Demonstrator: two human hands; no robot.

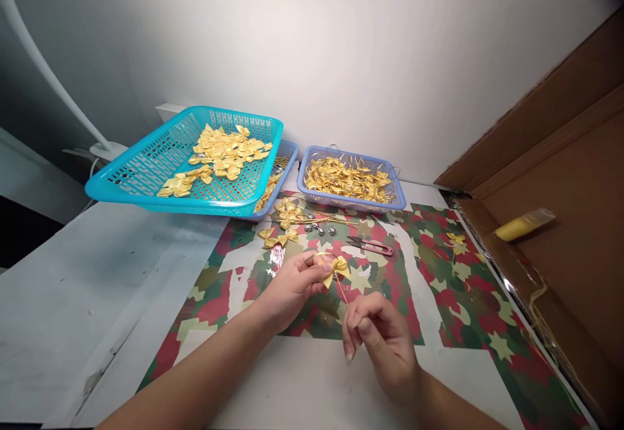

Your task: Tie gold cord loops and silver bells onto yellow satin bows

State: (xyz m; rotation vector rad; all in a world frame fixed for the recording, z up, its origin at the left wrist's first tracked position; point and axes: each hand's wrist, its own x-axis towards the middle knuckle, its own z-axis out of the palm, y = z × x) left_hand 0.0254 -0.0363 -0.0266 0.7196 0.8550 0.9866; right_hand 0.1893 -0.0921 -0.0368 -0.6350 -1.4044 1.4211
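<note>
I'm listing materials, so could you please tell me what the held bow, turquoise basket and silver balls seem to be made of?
Held bow: probably satin ribbon, with a soft yellow sheen and folded loops.
Turquoise basket: most likely glossy plastic, judging by its smooth rim and regular perforations.
Silver balls: shiny, perhaps metal, though bright highlights could also suit coated plastic.

A craft workspace — turquoise basket (pixel 205 204) of gold bows (pixel 227 152), bells (pixel 332 230), snips (pixel 364 244) on a table (pixel 88 280).

Left hand (pixel 301 279) in a pinch, right hand (pixel 383 340) seemingly likewise
</note>
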